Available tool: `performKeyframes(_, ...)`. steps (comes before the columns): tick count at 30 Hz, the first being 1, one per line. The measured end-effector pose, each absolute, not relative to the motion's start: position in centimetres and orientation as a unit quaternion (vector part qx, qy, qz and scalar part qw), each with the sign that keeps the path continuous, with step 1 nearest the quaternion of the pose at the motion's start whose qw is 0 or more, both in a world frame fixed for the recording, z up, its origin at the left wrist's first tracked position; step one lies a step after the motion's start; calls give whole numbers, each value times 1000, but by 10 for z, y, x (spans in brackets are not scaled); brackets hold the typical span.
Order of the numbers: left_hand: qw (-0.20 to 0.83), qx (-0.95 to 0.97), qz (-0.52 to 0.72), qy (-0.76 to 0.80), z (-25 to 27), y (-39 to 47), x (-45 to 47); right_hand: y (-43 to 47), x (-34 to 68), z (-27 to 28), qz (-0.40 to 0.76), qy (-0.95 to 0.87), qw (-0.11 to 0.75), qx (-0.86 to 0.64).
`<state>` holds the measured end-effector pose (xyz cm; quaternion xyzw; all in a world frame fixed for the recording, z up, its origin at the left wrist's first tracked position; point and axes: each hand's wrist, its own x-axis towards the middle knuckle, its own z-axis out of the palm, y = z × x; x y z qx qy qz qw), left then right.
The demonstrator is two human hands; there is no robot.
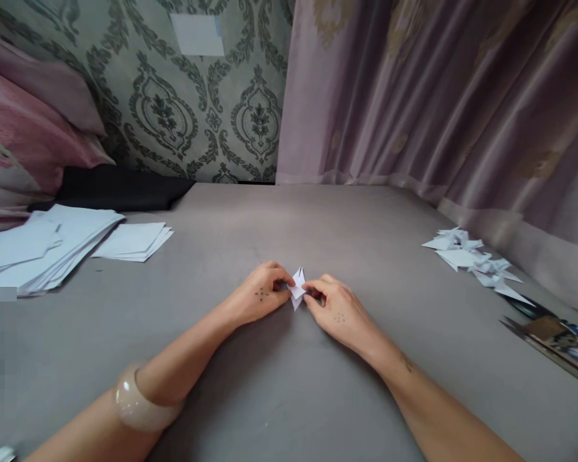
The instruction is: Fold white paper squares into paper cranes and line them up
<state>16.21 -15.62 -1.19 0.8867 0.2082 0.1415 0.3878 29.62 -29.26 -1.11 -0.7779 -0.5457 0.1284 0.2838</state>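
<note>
A small piece of folded white paper is held up between both hands at the middle of the grey table. It is diamond-shaped, with two narrow points at the top and one at the bottom. My left hand pinches its left edge between thumb and fingers. On the opposite edge, my right hand has a similar pinch. Fingertips cover both side corners of the paper. A pale bangle circles my left forearm.
Stacks of white paper and smaller white sheets lie at the left, before a black cloth. Several folded paper cranes are heaped at the right, near scissors. A curtain hangs behind the grey table.
</note>
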Motion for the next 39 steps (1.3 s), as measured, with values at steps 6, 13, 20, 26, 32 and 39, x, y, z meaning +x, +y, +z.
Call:
performKeyframes(6,372,886,140,240,-8,-153,166,-287,298,-13,134,-525,295,-787)
performKeyframes(13,338,890,148,267,-14,-153,171,-280,299,-12,142,-476,298,-815)
performKeyframes(20,333,892,159,262,-17,-153,171,-275,300,-9,162,-448,303,-826)
performKeyframes(26,331,892,156,266,-17,-151,175,-273,301,-7,170,-434,289,-836)
performKeyframes(32,312,899,180,250,-26,-150,177,-273,301,-8,160,-433,278,-842)
performKeyframes(39,224,952,158,138,-22,-163,171,-283,292,-10,75,-549,264,-790)
